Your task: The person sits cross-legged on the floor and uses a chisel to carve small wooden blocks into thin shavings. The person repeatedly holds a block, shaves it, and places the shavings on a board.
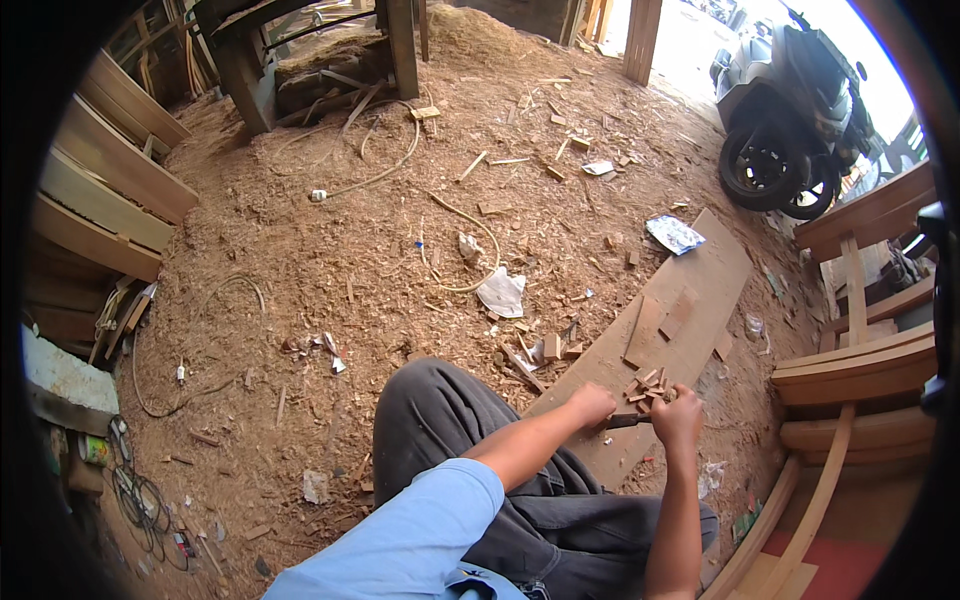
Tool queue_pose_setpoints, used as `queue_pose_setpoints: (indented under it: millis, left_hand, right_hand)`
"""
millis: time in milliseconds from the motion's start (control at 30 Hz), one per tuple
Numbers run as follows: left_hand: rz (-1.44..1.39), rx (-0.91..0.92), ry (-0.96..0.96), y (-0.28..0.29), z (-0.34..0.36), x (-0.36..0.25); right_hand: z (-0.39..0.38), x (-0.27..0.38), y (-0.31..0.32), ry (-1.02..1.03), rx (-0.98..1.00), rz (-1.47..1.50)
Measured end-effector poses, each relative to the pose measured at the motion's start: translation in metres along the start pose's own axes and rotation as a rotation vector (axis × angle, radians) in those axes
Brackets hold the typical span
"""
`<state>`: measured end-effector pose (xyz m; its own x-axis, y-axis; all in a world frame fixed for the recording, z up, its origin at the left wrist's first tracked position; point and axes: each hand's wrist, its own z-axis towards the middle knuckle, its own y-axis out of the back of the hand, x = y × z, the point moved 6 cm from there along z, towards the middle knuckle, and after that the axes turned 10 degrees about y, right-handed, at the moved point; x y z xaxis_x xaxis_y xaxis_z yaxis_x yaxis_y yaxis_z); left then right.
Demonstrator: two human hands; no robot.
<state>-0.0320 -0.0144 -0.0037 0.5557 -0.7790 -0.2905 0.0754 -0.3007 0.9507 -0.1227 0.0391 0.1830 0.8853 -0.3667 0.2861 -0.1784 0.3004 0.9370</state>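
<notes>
My left hand [592, 403] is closed, low over a long flat board on the ground. From it a dark, narrow, blade-like tool [628, 421] reaches across to my right hand [678, 417]. The tool's exact kind is hard to make out. My right hand is also closed, at the tool's other end, with a small brownish piece showing at the top of the fist; its grip is partly hidden. Just beyond the tool, several small cut wood pieces [652, 382] lie heaped on the board [590, 374]. Farther along the board rest two flat wood offcuts [645, 330].
Wood shavings [330, 240] cover the ground, with scraps and a pale cable [470, 290] on them. A printed packet [675, 235] lies on the board. Wooden frames [850, 375] stand at right, planks [120, 150] at left, a motorcycle [785, 120] at far right, a heavy wooden bench [400, 50] at back.
</notes>
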Motion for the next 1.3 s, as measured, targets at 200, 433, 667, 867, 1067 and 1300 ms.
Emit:
queue_pose_setpoints:
  millis: [200,433,667,867,1067,1300]
  left_hand:
    - [0.002,-0.010,0.013,0.003,0.001,0.000]
    - [-0.006,-0.031,0.034,0.000,0.000,0.001]
    - [-0.008,0.040,0.028,0.002,0.001,0.002]
    - [-0.020,0.039,0.050,0.002,0.001,0.007]
    - [-0.011,0.015,0.013,-0.001,0.003,0.009]
    - [-0.013,-0.019,-0.007,-0.001,0.001,0.011]
  right_hand:
    - [0.001,0.003,-0.001,-0.048,0.116,0.008]
    - [0.002,0.008,0.001,-0.023,0.076,0.035]
    - [0.003,0.001,-0.003,-0.047,0.076,0.068]
    - [0.002,0.002,0.000,-0.002,0.096,0.113]
    - [0.006,-0.008,-0.004,-0.061,0.129,0.035]
    - [0.003,-0.006,-0.005,-0.076,0.160,0.052]
